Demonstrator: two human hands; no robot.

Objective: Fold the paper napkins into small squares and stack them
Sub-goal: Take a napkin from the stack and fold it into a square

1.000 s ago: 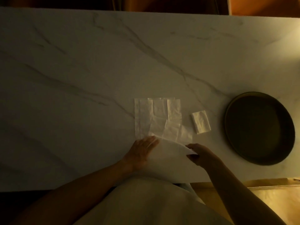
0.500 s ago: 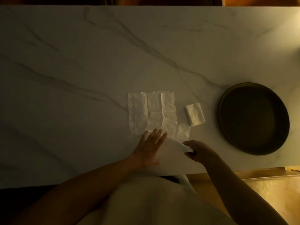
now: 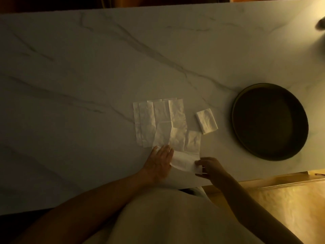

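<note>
Several unfolded white paper napkins (image 3: 161,122) lie overlapping in the middle of the marble table (image 3: 88,67). One small folded square napkin (image 3: 207,120) sits just to their right. Near the front edge a napkin (image 3: 184,161) lies folded into a strip between my hands. My left hand (image 3: 161,162) presses flat on its left end. The fingertips of my right hand (image 3: 209,167) pinch its right end.
A dark round tray (image 3: 235,106) with a raised rim stands on the right side of the table. The table's front edge runs just below my hands, with a lit wooden floor (image 3: 290,199) at the lower right. A dark object (image 3: 320,25) shows at the far right edge.
The napkin I hold was a raised curved sheet; now it lies folded and flattened between my hands. My left hand slid onto its left end, and my right hand moved to its right end.
</note>
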